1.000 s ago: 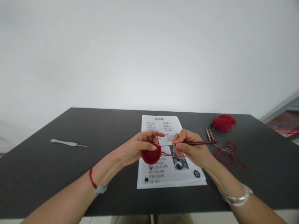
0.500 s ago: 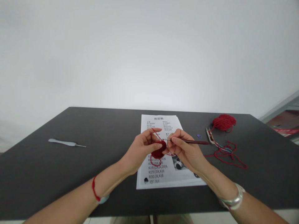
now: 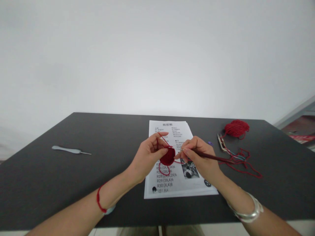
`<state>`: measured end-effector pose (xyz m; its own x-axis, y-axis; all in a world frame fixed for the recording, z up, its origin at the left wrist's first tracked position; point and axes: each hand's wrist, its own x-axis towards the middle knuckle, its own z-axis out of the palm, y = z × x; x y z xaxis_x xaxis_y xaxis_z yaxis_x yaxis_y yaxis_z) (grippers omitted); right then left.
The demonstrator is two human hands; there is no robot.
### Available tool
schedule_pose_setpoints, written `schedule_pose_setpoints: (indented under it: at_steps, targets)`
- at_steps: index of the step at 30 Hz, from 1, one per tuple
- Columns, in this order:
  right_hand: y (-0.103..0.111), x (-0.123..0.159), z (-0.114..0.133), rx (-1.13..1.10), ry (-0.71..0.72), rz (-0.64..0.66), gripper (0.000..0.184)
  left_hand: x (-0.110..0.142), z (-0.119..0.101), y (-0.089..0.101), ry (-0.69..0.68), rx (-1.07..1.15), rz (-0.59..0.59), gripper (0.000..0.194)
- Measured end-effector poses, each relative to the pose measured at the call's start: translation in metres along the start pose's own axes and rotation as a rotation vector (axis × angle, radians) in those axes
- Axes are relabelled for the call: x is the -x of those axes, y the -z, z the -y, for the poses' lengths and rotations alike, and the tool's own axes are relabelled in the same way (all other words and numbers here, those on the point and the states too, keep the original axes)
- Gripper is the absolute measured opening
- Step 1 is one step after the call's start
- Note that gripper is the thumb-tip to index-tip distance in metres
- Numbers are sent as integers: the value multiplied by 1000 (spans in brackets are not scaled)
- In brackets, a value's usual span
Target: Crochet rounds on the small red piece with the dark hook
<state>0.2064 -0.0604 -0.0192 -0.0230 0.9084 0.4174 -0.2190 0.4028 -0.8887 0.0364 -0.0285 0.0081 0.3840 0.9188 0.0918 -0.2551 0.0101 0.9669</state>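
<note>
Two bare hands were in view, and we counted one of nearly everything around them. The left hand (image 3: 150, 154) was half closed, its thumb and fingers pinching a red crocheted disc (image 3: 168, 156) above the middle of a printed pattern sheet (image 3: 162, 129), with a thin strand of red yarn (image 3: 163, 139) looped up over the fingers. The right hand (image 3: 197, 154) was curled tightly around a wooden-handled crochet hook (image 3: 211, 156), held like a pencil and angled toward the disc. We could not make out the tip of the hook among the fingers and stitches.

The sheet lay near the front middle of the dark surface (image 3: 36, 177). The hands covered part of its text, and the lower rows, numbered up to R31, were only partly legible. One small black-and-white photo (image 3: 189, 169) on the sheet was partly covered by the right hand.

Toward the far right corner of the surface we counted one ball of red yarn (image 3: 236, 128), one pair of thread snips (image 3: 221, 142) and one loose tangle of red yarn (image 3: 242, 164). One tiny purple piece (image 3: 210, 143) was too small to identify. Near the left edge lay a second, grey-handled crochet hook (image 3: 70, 150). A white wall (image 3: 157, 59) filled the background.
</note>
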Motion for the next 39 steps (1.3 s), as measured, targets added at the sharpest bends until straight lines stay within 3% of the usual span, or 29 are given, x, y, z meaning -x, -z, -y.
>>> schedule_pose_setpoints:
  at_steps: [7, 13, 18, 26, 33, 37, 39]
  targets:
    - [-4, 6, 3, 234, 28, -21, 12, 2, -2, -2, -1, -49, -46, 36]
    - [-13, 11, 3, 625, 259, -69, 11, 2, 3, -2, -34, -107, -74, 40]
    - [-19, 17, -5, 817, 440, -48, 14, 2, 10, -1, -43, -166, -108, 59]
    - [-19, 11, -10, 662, 293, -43, 12, 7, 10, -4, -50, -201, -89, 60]
    - [0, 7, -21, 715, 432, 225, 18, 3, 6, -2, 125, 80, 30, 65]
    - [4, 4, -18, 778, 541, 256, 20, 2, 7, -1, 143, 126, 32, 61]
    - [3, 5, -18, 791, 529, 241, 19, 2, 7, -3, 125, 108, -8, 60]
